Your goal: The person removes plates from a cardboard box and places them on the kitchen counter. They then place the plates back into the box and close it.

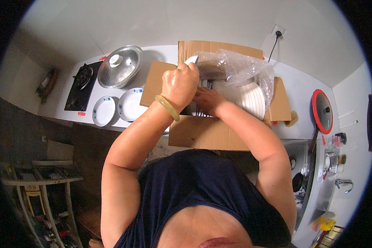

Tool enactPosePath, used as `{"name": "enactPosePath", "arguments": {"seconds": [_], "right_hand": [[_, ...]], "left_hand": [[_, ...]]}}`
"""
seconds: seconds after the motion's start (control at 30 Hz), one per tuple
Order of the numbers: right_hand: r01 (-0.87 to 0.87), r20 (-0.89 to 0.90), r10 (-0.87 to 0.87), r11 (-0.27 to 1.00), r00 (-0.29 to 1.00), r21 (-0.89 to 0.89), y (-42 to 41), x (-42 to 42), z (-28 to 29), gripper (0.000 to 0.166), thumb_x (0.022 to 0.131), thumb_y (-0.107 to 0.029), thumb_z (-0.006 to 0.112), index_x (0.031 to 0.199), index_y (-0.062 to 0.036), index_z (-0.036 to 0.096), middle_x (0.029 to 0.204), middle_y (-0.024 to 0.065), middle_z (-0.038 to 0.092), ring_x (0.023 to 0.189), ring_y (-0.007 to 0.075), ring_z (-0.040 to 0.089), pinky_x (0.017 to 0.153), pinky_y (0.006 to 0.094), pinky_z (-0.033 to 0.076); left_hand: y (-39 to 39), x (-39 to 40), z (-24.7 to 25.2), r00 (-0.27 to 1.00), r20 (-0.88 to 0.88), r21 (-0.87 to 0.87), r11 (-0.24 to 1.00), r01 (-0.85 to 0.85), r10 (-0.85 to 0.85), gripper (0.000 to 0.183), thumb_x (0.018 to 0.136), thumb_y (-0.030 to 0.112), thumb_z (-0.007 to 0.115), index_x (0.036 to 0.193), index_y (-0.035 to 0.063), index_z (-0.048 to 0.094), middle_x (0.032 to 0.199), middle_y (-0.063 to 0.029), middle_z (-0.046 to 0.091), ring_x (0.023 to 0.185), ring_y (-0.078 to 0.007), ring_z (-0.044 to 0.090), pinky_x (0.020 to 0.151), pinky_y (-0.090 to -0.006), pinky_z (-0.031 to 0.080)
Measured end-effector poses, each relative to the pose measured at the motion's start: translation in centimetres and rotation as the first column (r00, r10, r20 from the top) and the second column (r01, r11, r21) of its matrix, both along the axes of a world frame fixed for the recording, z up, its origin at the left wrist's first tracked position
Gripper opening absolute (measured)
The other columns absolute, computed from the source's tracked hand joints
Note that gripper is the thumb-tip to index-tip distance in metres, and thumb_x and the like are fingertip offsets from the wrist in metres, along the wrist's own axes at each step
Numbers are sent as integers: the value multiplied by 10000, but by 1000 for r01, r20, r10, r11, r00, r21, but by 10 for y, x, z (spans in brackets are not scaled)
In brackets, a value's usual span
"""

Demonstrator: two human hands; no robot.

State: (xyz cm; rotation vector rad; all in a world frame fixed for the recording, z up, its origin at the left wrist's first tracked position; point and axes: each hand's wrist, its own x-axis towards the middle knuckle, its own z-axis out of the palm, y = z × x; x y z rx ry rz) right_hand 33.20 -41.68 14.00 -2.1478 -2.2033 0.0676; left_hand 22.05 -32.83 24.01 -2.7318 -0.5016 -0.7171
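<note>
A cardboard box [210, 133] stands in front of me with its flaps folded out. My left hand [180, 80], with a pale bangle at the wrist, is closed around a white glossy piece [191, 59] above the box's left side; most of that piece is hidden by the fist. My right hand [208, 100] reaches down into the box and rests on white, dark-edged items standing on edge; its fingertips are partly hidden, so its grip is unclear. Right of it, white plates [251, 99] stand in a row on edge. Clear bubble wrap [235, 65] lies over the box's back and right side.
Two white plates with blue flowers, a smaller one [104, 111] and a larger one [131, 105], lie left of the box. Behind them are a lidded metal pot [121, 66] and a black gas hob [83, 85]. A red-rimmed pan lid [322, 111] is at right, near a tap [344, 184].
</note>
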Motion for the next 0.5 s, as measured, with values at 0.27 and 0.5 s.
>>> {"name": "enactPosePath", "arguments": {"seconds": [0.27, 0.5], "right_hand": [[-13, 27, 12, 997, 1000, 75, 2, 1, -9, 310, 813, -91, 481, 1113, -54, 550, 1181, 113, 533, 1112, 288, 512, 945, 381, 430], [-39, -124, 74, 963, 990, 266, -5, 1, -4, 313, 736, -40, 513, 1040, -37, 584, 1115, 141, 561, 1080, 304, 521, 902, 387, 437]], "left_hand": [[4, 6, -30, 998, -50, -106, 993, -43, 38, 72, 713, 97, 599, 753, 40, 583, 696, -132, 621, 585, -270, 648, 502, -349, 521], [9, 5, -62, 962, -264, -332, 930, -159, 71, 112, 782, 109, 538, 821, 17, 589, 798, -190, 655, 723, -329, 662, 635, -405, 537]]}}
